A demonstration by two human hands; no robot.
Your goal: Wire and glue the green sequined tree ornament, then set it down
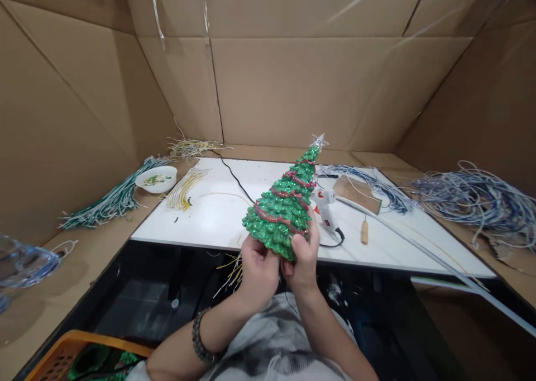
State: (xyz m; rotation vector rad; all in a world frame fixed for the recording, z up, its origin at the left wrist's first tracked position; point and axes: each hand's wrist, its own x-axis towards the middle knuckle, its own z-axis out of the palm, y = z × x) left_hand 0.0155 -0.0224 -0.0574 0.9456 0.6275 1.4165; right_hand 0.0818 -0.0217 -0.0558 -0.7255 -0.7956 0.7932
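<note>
Head view: both hands are gripping the base of the green Christmas tree [285, 205], holding it up over the near edge of the white worktop [218, 213]. Left hand [257, 269] is clamped on the tree's lower left; right hand [302, 258] is clamped on its lower right, thumb pressing on the branches. Tree's long axis is tilting away and rightward, star tip farthest from the hands. Both forearms are rising from below, wrists close together, left wrist wearing a bead bracelet [201, 342]. Glue gun [326, 208] is lying just right of the tree, nearer the right hand.
</note>
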